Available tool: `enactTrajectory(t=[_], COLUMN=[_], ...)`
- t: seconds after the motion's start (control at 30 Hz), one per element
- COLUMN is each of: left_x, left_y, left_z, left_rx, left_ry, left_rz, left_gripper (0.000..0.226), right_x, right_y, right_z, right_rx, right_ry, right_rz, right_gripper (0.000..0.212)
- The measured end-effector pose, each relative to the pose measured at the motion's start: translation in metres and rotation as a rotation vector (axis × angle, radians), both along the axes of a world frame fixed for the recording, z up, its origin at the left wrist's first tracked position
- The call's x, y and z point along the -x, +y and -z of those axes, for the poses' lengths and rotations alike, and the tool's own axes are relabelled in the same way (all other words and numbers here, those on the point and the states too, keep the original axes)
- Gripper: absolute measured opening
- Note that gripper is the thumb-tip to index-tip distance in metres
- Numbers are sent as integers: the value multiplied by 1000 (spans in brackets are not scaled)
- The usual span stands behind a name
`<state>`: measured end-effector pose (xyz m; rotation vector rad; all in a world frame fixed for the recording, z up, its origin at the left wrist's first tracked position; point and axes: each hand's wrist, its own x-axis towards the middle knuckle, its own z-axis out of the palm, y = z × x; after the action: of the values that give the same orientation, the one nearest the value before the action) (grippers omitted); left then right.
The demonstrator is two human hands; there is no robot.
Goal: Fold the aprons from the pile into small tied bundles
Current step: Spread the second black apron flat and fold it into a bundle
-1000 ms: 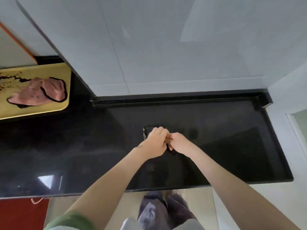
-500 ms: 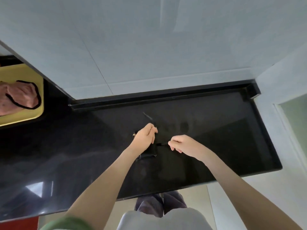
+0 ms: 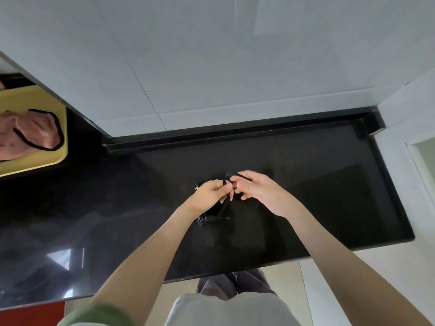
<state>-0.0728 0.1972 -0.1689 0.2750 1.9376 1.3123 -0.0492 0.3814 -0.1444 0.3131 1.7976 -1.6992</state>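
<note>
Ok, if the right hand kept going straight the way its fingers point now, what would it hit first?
The right hand points left, so it would most likely meet the left hand first. The two are almost touching, and both pinch the black apron strap between them. The depth between them is unclear.

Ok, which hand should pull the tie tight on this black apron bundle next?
Probably the right. The right hand pinches the free end of the strap, with counter beside it to pull toward. The left hand grips the strap above the bundle, steadying it.
</note>
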Motion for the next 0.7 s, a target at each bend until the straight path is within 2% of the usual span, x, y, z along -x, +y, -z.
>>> enactTrajectory(t=[0.1,0.23,0.37,0.5,0.57,0.63,0.7], left_x=[1,1,0,-3,-5,-6,-6], left_y=[0,1,0,-2,0,0,0], left_z=[3,6,7,12,12,12,12], left_rx=[16,-34,-94,-206,-221,-250,-280], left_ry=[60,17,-35,-159,-181,-175,-184], left_rz=[-1,-61,-144,-314,-340,-322,-315], left_gripper=[33,24,25,32,35,37,39], right_x=[-11,-18,-17,-15,-14,-13,-11], right_y=[-8,-29,-33,-38,-44,-46,-46], right_z=[7,13,12,18,21,21,20], right_rx=[-25,-170,-144,-525,-605,-527,-305], right_ry=[-28,-5,-44,56,83,15,-134], right_rz=[-72,-86,1,-95,-81,24,185], right_gripper=[25,12,2,29,34,31,17])
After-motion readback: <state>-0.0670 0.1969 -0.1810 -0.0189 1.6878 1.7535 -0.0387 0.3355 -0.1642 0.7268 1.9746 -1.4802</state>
